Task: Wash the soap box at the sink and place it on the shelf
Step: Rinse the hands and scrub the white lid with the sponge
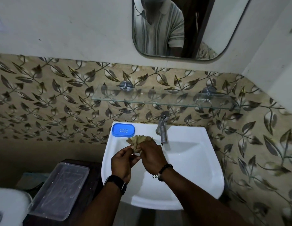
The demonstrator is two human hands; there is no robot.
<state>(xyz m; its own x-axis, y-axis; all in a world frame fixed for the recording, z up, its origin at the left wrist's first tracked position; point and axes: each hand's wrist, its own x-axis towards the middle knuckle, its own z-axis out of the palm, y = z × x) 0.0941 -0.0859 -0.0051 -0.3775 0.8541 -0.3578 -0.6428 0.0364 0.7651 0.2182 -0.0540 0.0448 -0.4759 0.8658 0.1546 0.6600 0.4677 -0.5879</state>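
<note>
A blue soap box with small drain holes lies on the back left corner of the white sink. Over the basin both hands meet on a crumpled beige scrubber. My right hand grips its lower part, and my left hand pinches its near edge. The scrubber sits just in front of the soap box, apart from it. A glass shelf hangs on the tiled wall above the tap.
A clear plastic tray rests on a dark stand left of the sink. A white rounded object fills the bottom left corner. A mirror hangs above the shelf. No water shows at the tap.
</note>
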